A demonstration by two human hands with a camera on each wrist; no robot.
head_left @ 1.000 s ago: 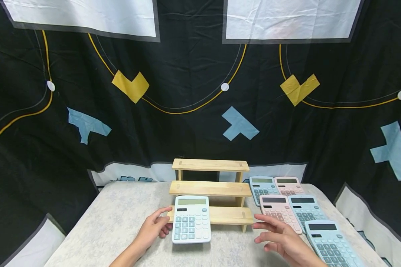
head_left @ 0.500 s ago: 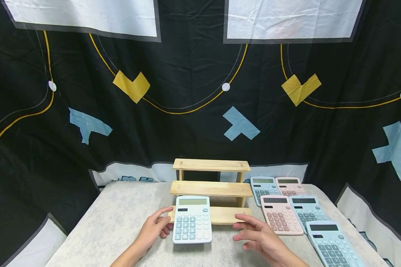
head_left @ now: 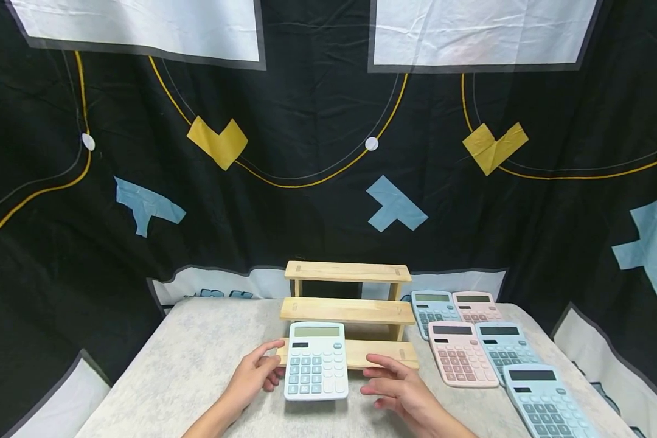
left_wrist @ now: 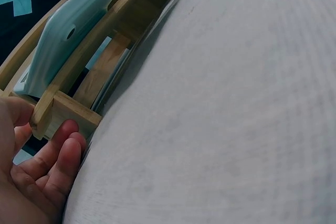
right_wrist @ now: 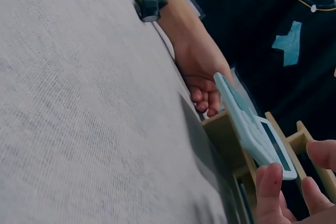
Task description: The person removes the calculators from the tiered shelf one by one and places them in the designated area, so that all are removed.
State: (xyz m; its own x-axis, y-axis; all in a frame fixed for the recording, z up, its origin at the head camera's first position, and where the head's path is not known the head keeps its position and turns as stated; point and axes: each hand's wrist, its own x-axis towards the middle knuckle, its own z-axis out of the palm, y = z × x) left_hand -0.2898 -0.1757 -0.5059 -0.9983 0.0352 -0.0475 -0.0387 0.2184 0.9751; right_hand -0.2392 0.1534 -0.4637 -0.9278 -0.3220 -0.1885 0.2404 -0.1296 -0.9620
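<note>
A light blue calculator (head_left: 316, 361) lies tilted on the lowest step of a three-tier wooden display stand (head_left: 346, 309), its lower end jutting past the front edge. My left hand (head_left: 250, 376) holds the left end of that lowest step, thumb and index finger at the plank. In the left wrist view, the other fingers (left_wrist: 68, 156) curl below, beside the stand's leg. Just right of the calculator, my right hand (head_left: 399, 389) is in the air with spread, slightly bent fingers, holding nothing. From the right wrist view, its fingertips (right_wrist: 270, 174) overlap the calculator's edge.
On the right of the table (head_left: 159, 365) lie several blue and pink calculators, among them a pink calculator (head_left: 462, 354) and a blue calculator (head_left: 547, 401) in front. A black cloth (head_left: 306, 231) with taped shapes hangs behind the table.
My right hand has moved left, from beside the pink calculator to near the calculator on the stand. My left hand and that calculator have stayed in place.
</note>
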